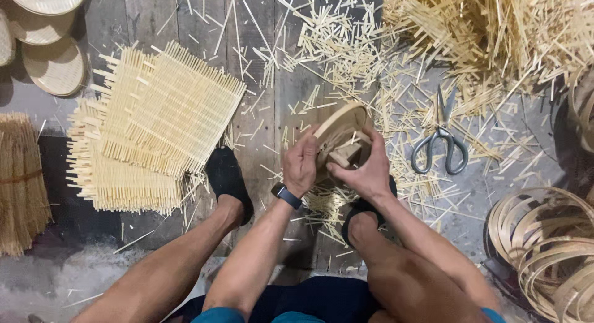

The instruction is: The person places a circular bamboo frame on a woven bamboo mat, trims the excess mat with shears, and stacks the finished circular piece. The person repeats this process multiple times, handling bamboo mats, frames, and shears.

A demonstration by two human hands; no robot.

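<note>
A round woven bamboo tray (340,121) is held on edge above the floor between both hands. My left hand (301,164) grips its near left rim, and a dark watch sits on that wrist. My right hand (365,169) presses on the tray from the right, its thumb against a small wooden block (345,154) lying against the tray's face. Both hands are closed on the tray. My two feet in black slippers rest on the floor, one to the left and one under the hands.
Square woven bamboo mats (162,112) are stacked at left. Grey-handled scissors (440,142) lie to the right among cut bamboo splints (346,44). Coiled bamboo hoops (544,249) sit at lower right, finished round trays (43,26) at upper left, a strip bundle (21,180) at far left.
</note>
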